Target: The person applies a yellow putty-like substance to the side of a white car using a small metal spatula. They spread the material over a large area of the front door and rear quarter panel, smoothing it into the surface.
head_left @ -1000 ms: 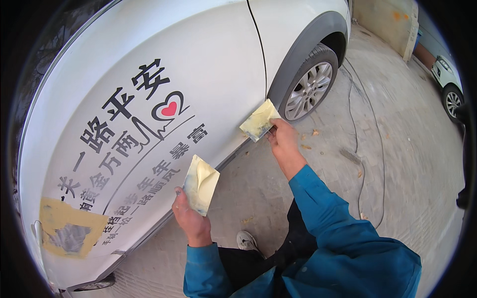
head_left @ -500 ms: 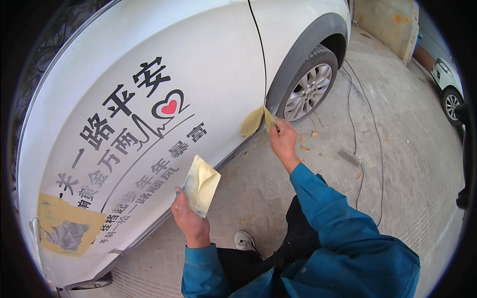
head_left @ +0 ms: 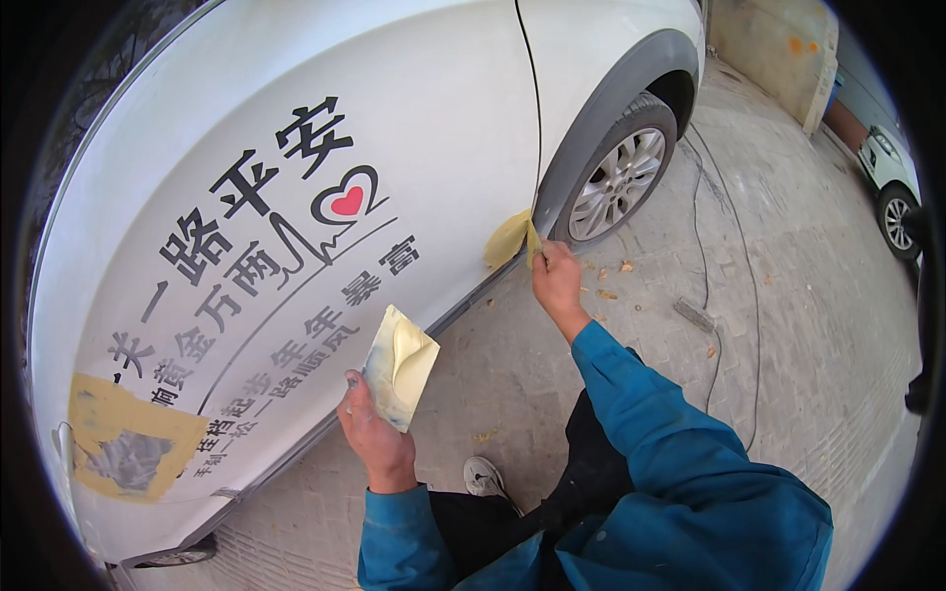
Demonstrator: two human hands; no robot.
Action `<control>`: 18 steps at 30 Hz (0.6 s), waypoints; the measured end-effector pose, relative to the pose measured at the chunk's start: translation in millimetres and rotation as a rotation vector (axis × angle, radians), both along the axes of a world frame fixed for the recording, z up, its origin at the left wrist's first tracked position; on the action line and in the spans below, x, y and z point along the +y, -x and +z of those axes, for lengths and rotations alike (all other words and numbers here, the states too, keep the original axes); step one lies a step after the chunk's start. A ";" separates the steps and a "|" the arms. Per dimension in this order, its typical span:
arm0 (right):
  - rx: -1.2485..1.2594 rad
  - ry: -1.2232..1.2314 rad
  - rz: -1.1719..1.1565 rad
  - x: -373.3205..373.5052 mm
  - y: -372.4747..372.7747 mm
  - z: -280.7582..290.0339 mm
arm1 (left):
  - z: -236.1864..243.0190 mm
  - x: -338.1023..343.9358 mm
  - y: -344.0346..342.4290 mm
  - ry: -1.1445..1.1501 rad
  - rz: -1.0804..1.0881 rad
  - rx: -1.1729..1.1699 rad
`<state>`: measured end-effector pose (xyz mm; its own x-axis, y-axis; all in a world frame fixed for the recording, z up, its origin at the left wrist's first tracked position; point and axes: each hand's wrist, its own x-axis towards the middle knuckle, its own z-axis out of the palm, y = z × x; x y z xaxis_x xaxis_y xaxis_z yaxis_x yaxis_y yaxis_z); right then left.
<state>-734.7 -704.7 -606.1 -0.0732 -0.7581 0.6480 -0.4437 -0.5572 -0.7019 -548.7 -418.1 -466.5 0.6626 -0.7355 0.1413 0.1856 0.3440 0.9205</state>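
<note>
Grey block paving [head_left: 838,345] spreads beneath me, and nearest, my left hand [head_left: 379,443] grips a pale, blue-grey-stained rectangular plate [head_left: 380,386] heaped with smooth cream paste [head_left: 408,357]. Just beyond, my right hand [head_left: 559,281] pinches a thin, yellow-coated spreader [head_left: 534,243], its edge meeting a yellow-tan smear [head_left: 506,240] on the lower corner of a glossy white car door [head_left: 443,138]. Farther off I see a silver multi-spoke wheel [head_left: 621,182], then another white car [head_left: 892,163].
</note>
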 end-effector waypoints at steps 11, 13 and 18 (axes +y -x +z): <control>0.042 -0.108 0.002 -6.0 -16.8 -29.8 | 0.2 2.6 -1.8 0.003 0.033 0.008; 0.040 -0.109 0.009 -5.9 -18.0 -32.7 | 0.8 3.8 -1.7 0.023 0.008 -0.006; 0.031 -0.088 0.005 -7.2 -18.0 -36.5 | 1.8 4.1 -0.3 0.009 0.024 0.014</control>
